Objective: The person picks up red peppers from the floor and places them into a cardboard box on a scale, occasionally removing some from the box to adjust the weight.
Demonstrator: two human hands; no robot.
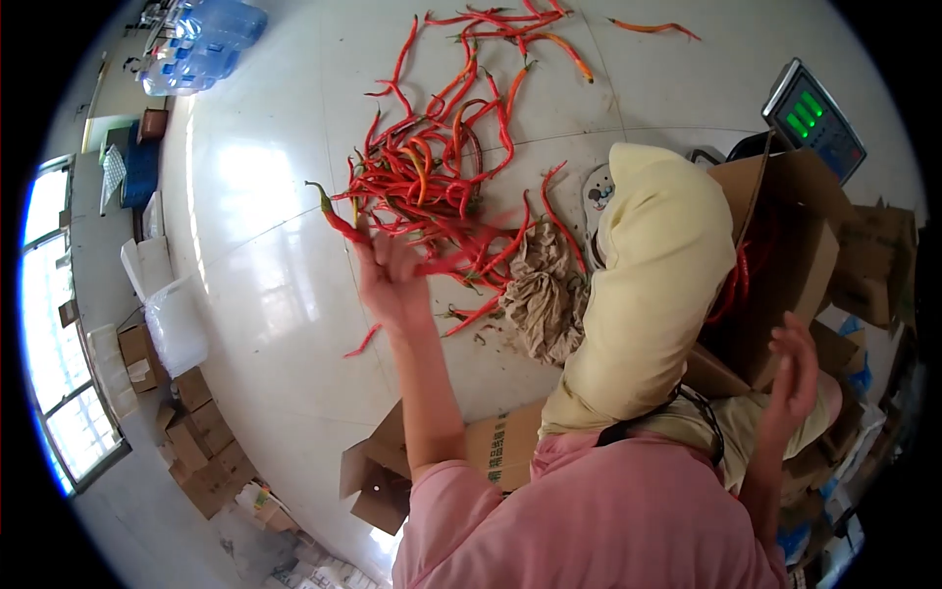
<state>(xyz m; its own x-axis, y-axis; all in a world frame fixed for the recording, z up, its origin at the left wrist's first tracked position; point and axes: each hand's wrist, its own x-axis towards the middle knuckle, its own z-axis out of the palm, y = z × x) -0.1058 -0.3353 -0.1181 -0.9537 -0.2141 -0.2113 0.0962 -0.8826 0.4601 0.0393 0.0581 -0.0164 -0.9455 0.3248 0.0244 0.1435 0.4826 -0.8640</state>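
Observation:
Many long red chili peppers (pixel 422 172) lie in a loose heap on the pale tiled floor. At the heap's left edge, my left hand (pixel 392 280) is closed on a red pepper (pixel 339 224) whose green stem end points up and left. Blurred red shapes show just right of its fingers. My right hand (pixel 793 368) is held up beside the open cardboard box (pixel 814 285), fingers apart and nothing visible in them. Inside that box are more red peppers (pixel 736 280), partly hidden by the knee.
Crumpled brown paper (pixel 542 294) lies between the heap and my bent leg (pixel 657 265). A digital scale (pixel 812 118) with a green display stands behind the box. Another open carton (pixel 378 471) is near my left side. Boxes (pixel 206 432) and water bottles (pixel 206 49) line the left.

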